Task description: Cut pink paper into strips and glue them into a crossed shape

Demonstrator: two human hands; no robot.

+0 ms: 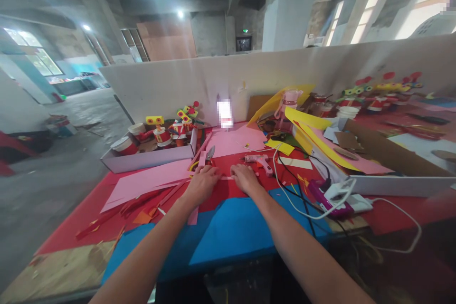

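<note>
My left hand point(203, 183) and my right hand point(244, 177) rest side by side on a red sheet point(228, 190) on the table, fingers bent down over a thin pink strip point(225, 178) that runs between them. Whether the fingers pinch the strip is hard to tell. Just beyond my left hand lie scissors point(209, 154) with yellow handles. A pink-and-white glue gun point(259, 160) lies just beyond my right hand. A blue sheet point(228, 232) covers the table's near edge under my forearms.
Large pink sheets point(149, 178) lie to the left. A white box point(149, 156) holds paper-cup figures point(171, 133). White cables point(302, 199) and a purple device point(326, 199) sit right. Yellow paper point(306, 123), cardboard and more figures point(374, 92) crowd the far right. A white partition point(249, 76) stands behind.
</note>
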